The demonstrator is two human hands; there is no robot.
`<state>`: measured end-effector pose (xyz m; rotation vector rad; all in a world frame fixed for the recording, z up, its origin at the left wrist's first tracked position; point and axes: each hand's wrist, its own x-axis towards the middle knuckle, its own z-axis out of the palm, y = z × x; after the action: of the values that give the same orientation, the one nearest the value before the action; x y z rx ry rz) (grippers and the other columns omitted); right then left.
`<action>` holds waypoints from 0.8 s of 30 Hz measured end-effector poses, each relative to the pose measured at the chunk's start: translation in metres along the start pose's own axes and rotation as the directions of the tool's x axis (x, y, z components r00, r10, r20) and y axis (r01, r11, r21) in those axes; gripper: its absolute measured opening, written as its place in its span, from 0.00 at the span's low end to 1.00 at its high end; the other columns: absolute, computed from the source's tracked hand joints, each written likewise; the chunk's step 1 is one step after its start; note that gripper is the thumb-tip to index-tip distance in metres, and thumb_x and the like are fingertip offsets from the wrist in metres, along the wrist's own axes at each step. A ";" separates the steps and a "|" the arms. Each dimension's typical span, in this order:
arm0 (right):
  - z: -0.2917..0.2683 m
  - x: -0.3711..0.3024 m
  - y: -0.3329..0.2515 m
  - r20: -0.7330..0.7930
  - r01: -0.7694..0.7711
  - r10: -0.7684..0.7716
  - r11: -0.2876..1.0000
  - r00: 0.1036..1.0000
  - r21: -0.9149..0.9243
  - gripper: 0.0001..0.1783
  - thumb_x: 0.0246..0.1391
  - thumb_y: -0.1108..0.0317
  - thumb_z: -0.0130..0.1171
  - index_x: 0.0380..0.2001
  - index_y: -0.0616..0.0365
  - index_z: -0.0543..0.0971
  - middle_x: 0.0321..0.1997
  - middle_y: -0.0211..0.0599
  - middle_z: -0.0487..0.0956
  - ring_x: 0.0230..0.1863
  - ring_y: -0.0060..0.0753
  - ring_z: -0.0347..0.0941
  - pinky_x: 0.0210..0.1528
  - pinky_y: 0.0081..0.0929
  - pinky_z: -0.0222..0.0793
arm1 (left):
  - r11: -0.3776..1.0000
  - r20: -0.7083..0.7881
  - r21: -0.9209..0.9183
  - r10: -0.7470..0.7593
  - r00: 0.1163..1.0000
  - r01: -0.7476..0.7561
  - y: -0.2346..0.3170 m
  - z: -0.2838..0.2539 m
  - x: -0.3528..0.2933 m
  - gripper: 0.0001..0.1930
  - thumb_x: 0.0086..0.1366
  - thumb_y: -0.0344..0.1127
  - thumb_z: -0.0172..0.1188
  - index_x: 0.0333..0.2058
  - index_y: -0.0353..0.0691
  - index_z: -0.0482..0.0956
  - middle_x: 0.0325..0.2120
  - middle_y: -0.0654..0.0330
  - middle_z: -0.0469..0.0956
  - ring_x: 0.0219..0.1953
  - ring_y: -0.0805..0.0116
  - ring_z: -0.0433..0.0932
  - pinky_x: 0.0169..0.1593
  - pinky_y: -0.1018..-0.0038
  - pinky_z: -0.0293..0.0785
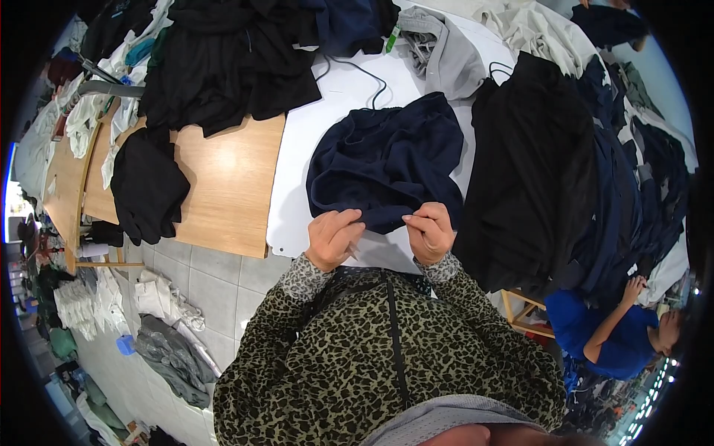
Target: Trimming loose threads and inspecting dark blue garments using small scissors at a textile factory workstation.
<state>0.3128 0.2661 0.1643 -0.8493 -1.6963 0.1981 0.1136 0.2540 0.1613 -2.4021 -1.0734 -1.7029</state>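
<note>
A bunched navy fabric garment (387, 160) lies on the white tabletop right in front of me. My left hand (335, 239) is closed, pinching the left part of its near edge. A thin, pointed, blurred shape shows below these fingers; I cannot make out what it is. With thumb and fingers, my right hand (431, 233) pinches the same edge farther right. Between my hands the edge is stretched into a short band. The rest of the garment lies in loose folds beyond, and its exact kind is hidden by them.
Black garments (223, 67) are heaped at the far left on a wooden tabletop (223, 171). A large black garment pile (528, 171) borders my work on the right. A grey garment (439, 52) lies beyond. A person in a blue shirt (625, 334) is at the right.
</note>
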 end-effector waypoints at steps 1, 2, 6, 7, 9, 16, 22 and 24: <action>0.000 0.001 -0.001 0.000 0.000 0.000 1.000 1.000 0.001 0.12 0.30 0.86 0.63 0.23 0.61 0.78 0.27 0.35 0.71 0.28 0.36 0.70 0.29 0.26 0.66 | 1.000 0.000 -0.003 -0.009 1.000 0.009 0.000 0.000 0.000 0.13 0.41 0.21 0.64 0.29 0.35 0.76 0.31 0.54 0.76 0.21 0.62 0.73 0.24 0.73 0.70; -0.001 0.004 -0.004 0.056 -0.086 0.085 0.996 0.995 0.014 0.11 0.32 0.86 0.62 0.23 0.61 0.77 0.27 0.35 0.72 0.29 0.36 0.70 0.30 0.26 0.67 | 1.000 0.000 -0.003 -0.009 1.000 0.009 0.001 0.000 0.002 0.13 0.41 0.21 0.64 0.29 0.35 0.76 0.31 0.54 0.76 0.21 0.62 0.73 0.24 0.73 0.70; 0.004 0.003 0.006 0.315 -0.554 0.472 0.788 0.823 0.267 0.07 0.44 0.83 0.56 0.26 0.61 0.72 0.31 0.33 0.74 0.33 0.28 0.71 0.35 0.20 0.66 | 0.775 0.311 -0.180 -0.539 0.782 0.606 0.010 -0.003 0.022 0.11 0.48 0.22 0.62 0.33 0.33 0.76 0.25 0.58 0.73 0.21 0.67 0.70 0.26 0.78 0.67; 0.002 0.000 0.009 0.394 -0.730 0.615 0.562 0.683 0.389 0.07 0.48 0.83 0.54 0.29 0.60 0.71 0.32 0.31 0.74 0.34 0.23 0.70 0.36 0.17 0.65 | 0.675 0.403 -0.155 -0.623 0.670 0.721 0.009 -0.003 0.027 0.10 0.50 0.23 0.62 0.33 0.32 0.76 0.25 0.58 0.72 0.20 0.70 0.68 0.26 0.79 0.66; 0.002 0.001 0.013 0.551 -0.817 0.653 0.192 0.519 0.543 0.07 0.56 0.78 0.51 0.38 0.58 0.69 0.32 0.26 0.74 0.35 0.14 0.69 0.38 0.13 0.64 | 0.607 0.455 -0.199 -0.638 0.621 0.770 0.005 -0.003 0.028 0.08 0.56 0.28 0.61 0.34 0.33 0.76 0.20 0.64 0.70 0.19 0.77 0.64 0.25 0.81 0.62; -0.002 0.015 0.007 0.699 -0.811 0.625 -0.174 0.348 0.559 0.14 0.55 0.74 0.54 0.46 0.59 0.69 0.33 0.26 0.74 0.36 0.14 0.70 0.40 0.13 0.65 | -0.308 0.800 -0.255 -0.599 0.021 0.916 0.001 -0.010 0.036 0.06 0.62 0.36 0.57 0.30 0.40 0.75 0.15 0.72 0.67 0.14 0.85 0.60 0.16 0.86 0.50; 0.000 0.028 -0.005 0.740 -0.941 0.613 0.016 0.276 0.337 0.28 0.45 0.79 0.62 0.52 0.61 0.70 0.34 0.28 0.74 0.37 0.15 0.69 0.41 0.12 0.64 | -0.357 0.812 -0.281 -0.583 0.022 0.891 0.003 -0.006 0.033 0.06 0.62 0.37 0.57 0.30 0.43 0.73 0.14 0.73 0.65 0.13 0.85 0.60 0.15 0.86 0.49; 0.001 0.029 -0.007 0.731 -0.946 0.622 0.049 0.279 0.320 0.28 0.44 0.80 0.61 0.52 0.61 0.70 0.34 0.28 0.74 0.37 0.15 0.69 0.40 0.11 0.64 | -0.312 0.799 -0.270 -0.601 0.031 0.911 0.005 -0.005 0.035 0.06 0.61 0.37 0.58 0.30 0.42 0.73 0.14 0.74 0.64 0.13 0.85 0.60 0.15 0.86 0.49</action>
<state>0.3073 0.2796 0.1899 -1.0751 -0.9940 1.9354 0.1178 0.2665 0.1947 -2.2439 -3.5508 -2.5052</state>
